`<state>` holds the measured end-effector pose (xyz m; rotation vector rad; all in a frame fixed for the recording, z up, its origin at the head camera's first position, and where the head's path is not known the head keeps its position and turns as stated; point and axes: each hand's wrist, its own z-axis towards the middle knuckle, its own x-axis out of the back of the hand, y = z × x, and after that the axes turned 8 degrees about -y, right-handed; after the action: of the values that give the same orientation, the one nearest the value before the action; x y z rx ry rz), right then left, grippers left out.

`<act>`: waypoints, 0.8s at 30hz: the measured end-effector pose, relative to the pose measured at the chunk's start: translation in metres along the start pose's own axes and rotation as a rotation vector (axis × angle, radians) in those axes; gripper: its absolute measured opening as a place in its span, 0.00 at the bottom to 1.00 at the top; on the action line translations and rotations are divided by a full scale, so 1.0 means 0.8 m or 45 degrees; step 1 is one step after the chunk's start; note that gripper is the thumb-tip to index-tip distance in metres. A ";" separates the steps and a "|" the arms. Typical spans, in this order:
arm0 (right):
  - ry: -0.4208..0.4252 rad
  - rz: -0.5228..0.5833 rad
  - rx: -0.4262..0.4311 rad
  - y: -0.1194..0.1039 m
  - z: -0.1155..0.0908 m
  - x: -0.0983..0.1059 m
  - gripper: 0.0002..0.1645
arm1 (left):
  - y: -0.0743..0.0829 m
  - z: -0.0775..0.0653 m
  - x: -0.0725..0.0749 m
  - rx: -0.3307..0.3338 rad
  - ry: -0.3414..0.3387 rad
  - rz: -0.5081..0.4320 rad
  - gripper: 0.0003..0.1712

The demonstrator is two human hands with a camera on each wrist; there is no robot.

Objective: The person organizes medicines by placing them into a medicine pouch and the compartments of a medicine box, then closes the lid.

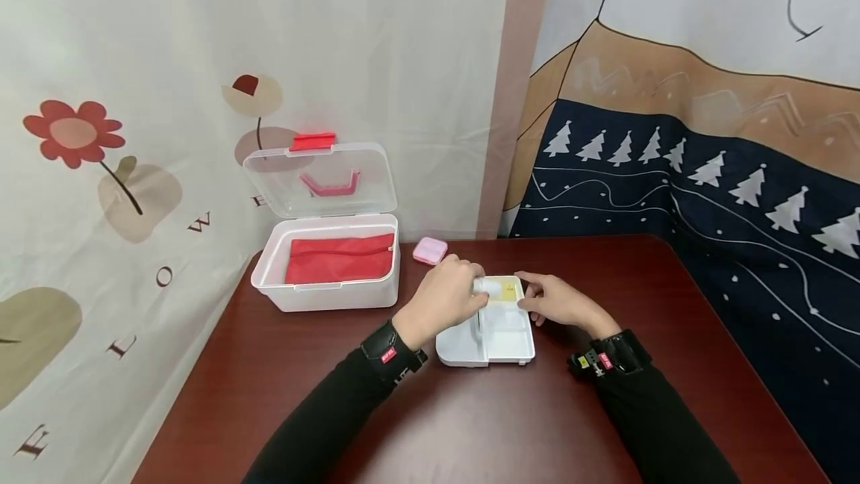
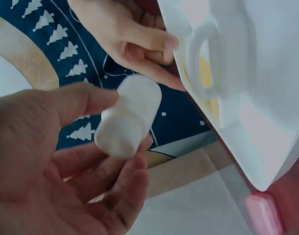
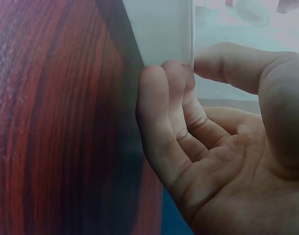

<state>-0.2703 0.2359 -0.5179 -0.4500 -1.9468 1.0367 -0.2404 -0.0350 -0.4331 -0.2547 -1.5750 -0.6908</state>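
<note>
My left hand [image 1: 443, 297] pinches a small white bottle [image 2: 137, 105] between thumb and fingers, above a white compartmented case [image 1: 509, 346]. The case lies opened out on the table, with a divider and a white loop handle [image 2: 194, 68] showing in the left wrist view. In its far compartment sits a yellow item [image 1: 508, 290]. At the case's right side, my right hand [image 1: 561, 300] grips the wall [image 3: 164, 32], its thumb at the rim and its fingertips against the outer face.
A clear-lidded white storage box [image 1: 329, 296] stands open at the left, with a red cloth pouch [image 1: 339, 258] inside. Next to it lies a small pink case [image 1: 430, 250]. Printed curtains hang behind the dark red table [image 1: 430, 432].
</note>
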 end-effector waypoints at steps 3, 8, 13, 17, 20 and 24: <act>-0.014 -0.006 0.011 0.000 0.000 0.001 0.46 | 0.004 -0.008 -0.007 -0.009 -0.007 -0.030 0.20; 0.000 -0.015 0.018 0.001 0.000 0.002 0.45 | 0.012 -0.014 -0.024 -0.107 -0.031 -0.080 0.18; 0.010 0.002 0.033 0.002 0.000 0.002 0.45 | 0.023 -0.014 -0.047 -0.183 -0.106 -0.125 0.17; 0.019 0.019 0.039 0.001 0.000 0.001 0.46 | 0.026 -0.014 -0.067 -0.226 -0.139 -0.081 0.19; 0.017 0.023 0.040 0.000 -0.001 0.000 0.46 | 0.026 -0.014 -0.076 -0.255 -0.142 -0.010 0.19; 0.015 0.014 0.040 0.000 0.000 0.002 0.46 | 0.028 -0.015 -0.082 -0.272 -0.141 0.112 0.17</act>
<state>-0.2710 0.2370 -0.5172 -0.4493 -1.9168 1.0681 -0.2091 -0.0081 -0.4898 -0.5252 -1.5853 -0.7875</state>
